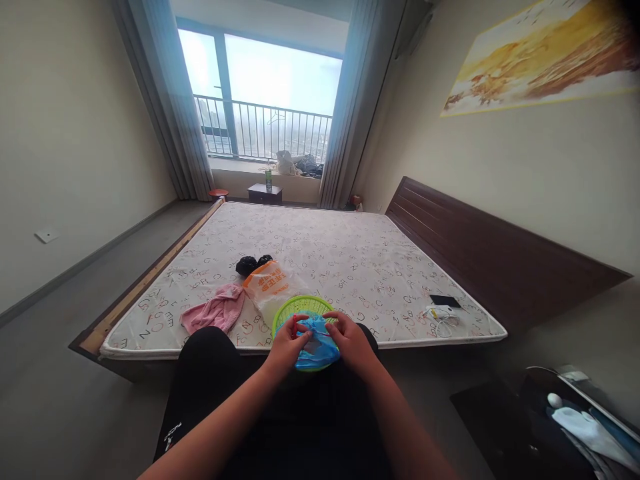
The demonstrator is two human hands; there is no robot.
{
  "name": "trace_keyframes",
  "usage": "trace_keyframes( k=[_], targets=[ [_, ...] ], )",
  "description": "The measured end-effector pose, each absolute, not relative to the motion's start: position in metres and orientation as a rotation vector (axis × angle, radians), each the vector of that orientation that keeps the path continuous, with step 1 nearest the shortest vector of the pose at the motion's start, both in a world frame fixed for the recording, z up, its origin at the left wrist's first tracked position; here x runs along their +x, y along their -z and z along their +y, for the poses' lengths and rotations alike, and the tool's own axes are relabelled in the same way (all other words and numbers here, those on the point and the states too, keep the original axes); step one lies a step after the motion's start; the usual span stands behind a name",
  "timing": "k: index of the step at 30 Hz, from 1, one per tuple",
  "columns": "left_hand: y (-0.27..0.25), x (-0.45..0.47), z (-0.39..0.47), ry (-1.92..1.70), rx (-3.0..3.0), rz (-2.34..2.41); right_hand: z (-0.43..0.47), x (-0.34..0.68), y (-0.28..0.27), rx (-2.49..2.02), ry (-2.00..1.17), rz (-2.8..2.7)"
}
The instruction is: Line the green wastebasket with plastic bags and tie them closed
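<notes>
A blue plastic bag (316, 353) lies in a green plastic basket (287, 308) at my lap, by the mattress edge. My left hand (289, 341) pinches the bag's gathered top from the left, with something small and red near its fingertips. From the right, my right hand (346, 335) pinches the same gathered part, its fingertips a little apart from the left ones. What the bag contains is hidden. Just behind the basket lies a clear plastic bag with orange print (270, 283), and a pink cloth (216, 309) is crumpled to its left.
The mattress (320, 240) stretches ahead, with a dark headboard (490, 247) along its right. Black bundles (255, 264) sit beyond the printed bag. At right lie a black phone (445, 301) and a white charger with cable (441, 313). A dark surface at lower right holds a white cloth (593, 430).
</notes>
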State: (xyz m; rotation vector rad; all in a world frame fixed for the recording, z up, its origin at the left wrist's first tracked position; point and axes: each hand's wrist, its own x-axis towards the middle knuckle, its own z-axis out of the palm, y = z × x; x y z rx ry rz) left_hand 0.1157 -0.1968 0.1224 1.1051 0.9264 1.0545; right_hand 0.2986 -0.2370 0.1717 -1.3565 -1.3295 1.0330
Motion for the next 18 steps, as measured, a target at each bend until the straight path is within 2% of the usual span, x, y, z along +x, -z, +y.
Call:
trace_keyframes(
  k=[4,11,18],
  targets=[
    [-0.108,0.112,-0.192,-1.047,1.084,0.975,-0.237,0.308,-0.181,-1.124,-1.305,-0.962],
    [-0.093,0.111,-0.189,-1.006,1.011,1.018,-0.238,0.312,-0.197,-0.842,-0.920,-0.732],
    [-0.090,0.115,-0.192,-1.006,0.967,1.006,-0.246,0.304,-0.207,-0.692,-1.115,-0.618]
  ],
)
